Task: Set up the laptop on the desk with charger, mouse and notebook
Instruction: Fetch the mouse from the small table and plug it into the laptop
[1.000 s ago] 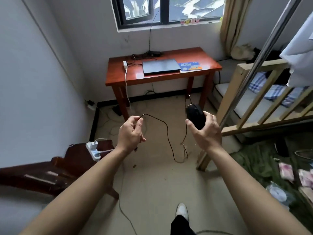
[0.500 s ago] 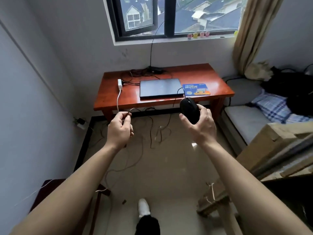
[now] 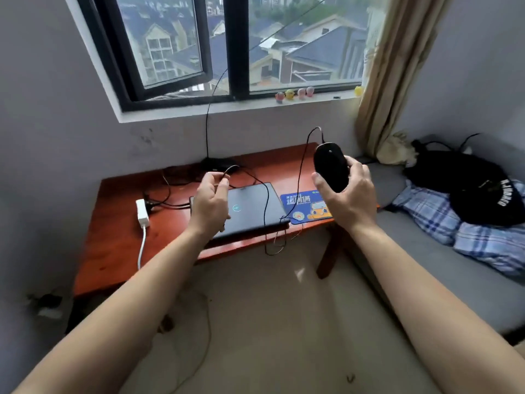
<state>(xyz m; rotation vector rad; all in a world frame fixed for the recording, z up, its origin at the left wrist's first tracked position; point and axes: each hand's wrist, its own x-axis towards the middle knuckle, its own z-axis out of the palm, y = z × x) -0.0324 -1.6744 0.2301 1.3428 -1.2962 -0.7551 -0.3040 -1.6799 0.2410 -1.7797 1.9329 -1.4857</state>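
Right hand (image 3: pixel 345 200) grips black mouse (image 3: pixel 331 166), thumb on its left side, fingers curled round the right; mouse held in the air above the desk's right end, nose pointing up; left hand (image 3: pixel 211 206) pinches the mouse cable (image 3: pixel 266 211) between thumb and fingertips, above the laptop's left half; cable loops from the mouse top down past the desk's near edge, then back up over the lid to the left hand; laptop (image 3: pixel 252 211) closed, flat mid-desk; blue printed flat item (image 3: pixel 305 206) just right of it, notebook or pad, cannot tell; white charger brick (image 3: pixel 142 213) left of laptop, its white lead (image 3: pixel 141 251) dropping off the near edge; black cables bunched at far side of red desk (image 3: pixel 113 257); bed (image 3: pixel 454 265) to the right; window (image 3: pixel 227 46) above.
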